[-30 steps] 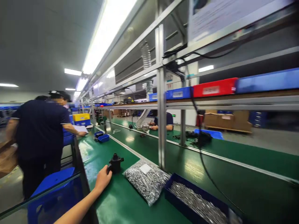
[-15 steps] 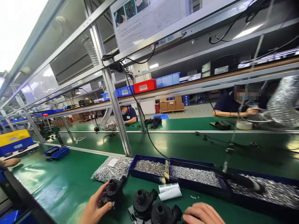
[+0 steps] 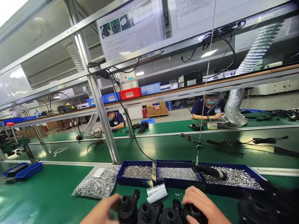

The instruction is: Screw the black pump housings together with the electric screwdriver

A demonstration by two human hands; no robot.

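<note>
Several black plastic pump housings (image 3: pixel 149 212) stand in a row at the near edge of the green bench (image 3: pixel 46 193). My left hand (image 3: pixel 101 213) touches the leftmost housing (image 3: pixel 127 208) from its left side. My right hand (image 3: pixel 203 207) rests curled over the rightmost housing (image 3: pixel 193 213). A small white paper roll (image 3: pixel 157 193) lies just behind the row. A few loose screws (image 3: pixel 177 194) lie beside it.
Three blue trays of silver screws (image 3: pixel 137 172) (image 3: pixel 176 174) (image 3: pixel 233 178) sit behind the housings, with a black tool (image 3: pixel 211 171) hung on a cable. A clear bag of screws (image 3: pixel 97 185) lies at left. Two people sit across the far belt. More blue bins (image 3: pixel 22 170) are far left.
My view has swung right from the aisle to the bench front. My left hand carried a housing in and set it beside the others. My right hand came in onto the rightmost housing.
</note>
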